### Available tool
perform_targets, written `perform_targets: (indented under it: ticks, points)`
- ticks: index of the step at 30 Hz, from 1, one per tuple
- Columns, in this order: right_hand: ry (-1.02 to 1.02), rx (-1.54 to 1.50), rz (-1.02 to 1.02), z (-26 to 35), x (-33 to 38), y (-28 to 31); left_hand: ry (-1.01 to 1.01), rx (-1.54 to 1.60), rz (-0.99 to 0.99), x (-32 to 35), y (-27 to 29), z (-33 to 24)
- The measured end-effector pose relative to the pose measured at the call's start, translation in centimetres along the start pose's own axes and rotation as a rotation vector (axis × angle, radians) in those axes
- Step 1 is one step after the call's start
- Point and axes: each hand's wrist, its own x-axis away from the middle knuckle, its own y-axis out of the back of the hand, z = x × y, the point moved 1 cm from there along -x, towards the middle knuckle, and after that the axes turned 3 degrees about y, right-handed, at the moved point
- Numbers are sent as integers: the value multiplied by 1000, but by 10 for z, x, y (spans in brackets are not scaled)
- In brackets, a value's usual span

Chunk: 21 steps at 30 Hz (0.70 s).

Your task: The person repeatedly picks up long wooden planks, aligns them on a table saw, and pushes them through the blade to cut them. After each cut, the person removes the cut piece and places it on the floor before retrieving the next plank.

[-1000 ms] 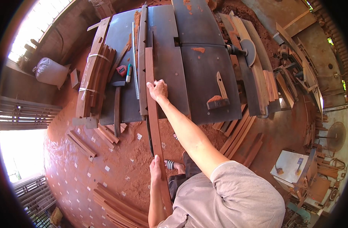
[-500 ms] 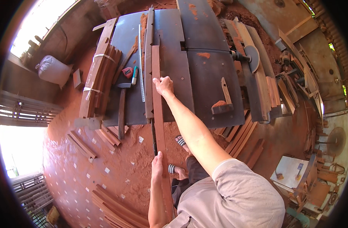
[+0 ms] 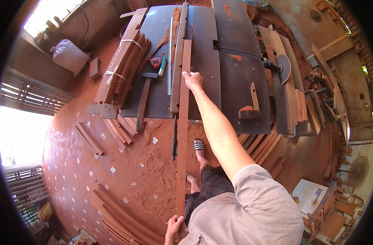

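Note:
A long reddish wooden strip (image 3: 181, 147) lies lengthwise on the dark metal saw table (image 3: 204, 94), its far end close to a thin blade slot. Its left side runs along a long straight fence (image 3: 177, 77). My right hand (image 3: 192, 80) grips the strip over the table, fingers closed round it near the fence. Low in the picture, my left hand (image 3: 174, 225) holds the near end of the strip close to my body, thumb against the wood. Left of the fence lie a steel ruler (image 3: 170, 57), a red tape measure (image 3: 155, 63), a teal marker (image 3: 162, 66) and a hammer (image 3: 144, 98).
Tied wooden boards (image 3: 121, 69) rest along the table's left edge. On the right are a brush (image 3: 251, 110) with a wooden handle and a round disc blade (image 3: 283, 68) on a shaft. Stacked strips (image 3: 121, 214) lie on the dusty floor, near a white sack (image 3: 69, 56).
My left hand has slid back along the strip toward my body. My right hand keeps its hold, and the view has shifted so the table sits farther right and higher.

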Motion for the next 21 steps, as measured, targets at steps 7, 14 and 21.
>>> perform_targets:
  ticks: [7, 14, 21]
  points:
    - [-29, -34, -64, 4, 4, -2, -81, 10, -120, 2, -15, -23]
    - [-49, -63, -62, 15, -6, 4, -150, -59, -122, -4, -20, -70]
    - [-31, -57, -62, 10, 14, 2, -81, -1, -137, -24, -26, -113]
